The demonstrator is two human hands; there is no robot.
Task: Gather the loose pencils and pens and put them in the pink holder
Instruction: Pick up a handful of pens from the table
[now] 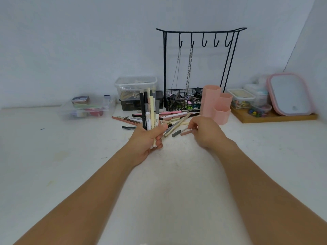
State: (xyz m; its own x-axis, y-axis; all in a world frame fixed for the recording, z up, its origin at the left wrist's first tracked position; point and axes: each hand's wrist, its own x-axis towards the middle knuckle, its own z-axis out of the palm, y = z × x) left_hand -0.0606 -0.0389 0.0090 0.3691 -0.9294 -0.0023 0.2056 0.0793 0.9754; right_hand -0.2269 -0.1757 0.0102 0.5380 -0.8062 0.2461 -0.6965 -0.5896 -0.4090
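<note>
We saw a bundle of pens and pencils [149,110] standing upright in the left hand [147,138], whose fingers and thumb were curled round the lower ends, a firm grip on the whole bunch. The bundle mixed black, cream, grey and white barrels, and their tops rose in front of the boxes at the back.

The right hand [206,134] lay low over the tabletop [53,156], its thumb and fingertips pinching the end of a dusty-pink pencil [186,132] that lay on the surface. Just beside that pencil lay a short grey pen [176,133].

Behind both hands a loose heap of pens and pencils [159,117] was spread flat on the tabletop, crossing one another at many angles. The pink holder [216,106] stood upright to the right of the heap, near the right hand, made of three six-sided cups of different heights joined together. From our angle we could not tell whether anything was inside it.

Behind the holder stood a black wire rack [200,68] with hooks, two chains hanging from them, and a basket of small items at its foot. To its left sat stacked clear boxes [136,92] and a flat clear tray [88,107]. On the right, a wooden board [276,118] carried small containers and a pink-rimmed mirror [290,93].
</note>
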